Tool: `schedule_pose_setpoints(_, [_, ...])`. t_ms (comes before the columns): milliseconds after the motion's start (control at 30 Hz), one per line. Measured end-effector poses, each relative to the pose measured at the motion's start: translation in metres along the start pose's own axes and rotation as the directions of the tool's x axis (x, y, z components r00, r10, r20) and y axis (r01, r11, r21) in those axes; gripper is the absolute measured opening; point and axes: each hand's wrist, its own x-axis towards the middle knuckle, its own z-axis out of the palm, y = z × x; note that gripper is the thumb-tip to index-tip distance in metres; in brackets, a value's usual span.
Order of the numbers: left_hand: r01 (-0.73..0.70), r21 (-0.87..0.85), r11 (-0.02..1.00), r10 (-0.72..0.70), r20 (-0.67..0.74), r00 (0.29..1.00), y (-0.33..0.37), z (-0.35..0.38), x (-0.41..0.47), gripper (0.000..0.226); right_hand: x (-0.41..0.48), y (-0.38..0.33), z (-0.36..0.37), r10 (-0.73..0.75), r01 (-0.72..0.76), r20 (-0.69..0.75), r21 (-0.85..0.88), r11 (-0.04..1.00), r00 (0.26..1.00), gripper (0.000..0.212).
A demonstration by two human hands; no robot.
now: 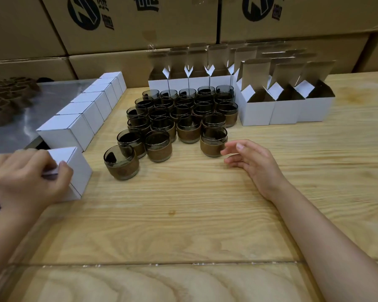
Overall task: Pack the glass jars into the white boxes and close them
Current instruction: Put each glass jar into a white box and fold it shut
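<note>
Several smoky glass jars with brown cork bands stand grouped mid-table. My right hand (248,159) hovers just right of the nearest jar (213,141), fingers loosely spread, holding nothing. My left hand (28,175) grips a closed white box (78,168) at the table's left edge, thumb on its side. A diagonal row of closed white boxes (92,105) runs back from it. Open white boxes (258,110) with raised flaps stand behind and to the right of the jars.
Large brown cardboard cartons (140,25) are stacked along the back. A metal surface (20,118) at the left carries brown cork rings (4,99). The wooden table (194,214) stretches toward me, with a seam near its front.
</note>
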Motion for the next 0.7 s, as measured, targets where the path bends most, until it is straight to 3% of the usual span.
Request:
schedule_pose_setpoints(333, [0.089,0.137,0.987,-0.101,0.085,0.991,-0.043,0.023,0.031,0.038,0.003,0.004,-0.003,-0.005,0.005,0.004,0.003,1.0,1.0,0.024])
schedule_pose_setpoints(533, [0.142,0.047,0.989,-0.146,0.09,0.985,-0.042,0.026,0.032,0.042,0.002,0.001,-0.001,-0.001,0.001,0.008,0.016,1.0,1.0,0.035])
schedule_pose_setpoints(700, [0.197,-0.057,0.979,-0.192,0.081,0.978,-0.032,0.022,0.03,0.053,0.002,0.002,-0.001,0.003,-0.003,0.006,0.017,1.0,1.0,0.027])
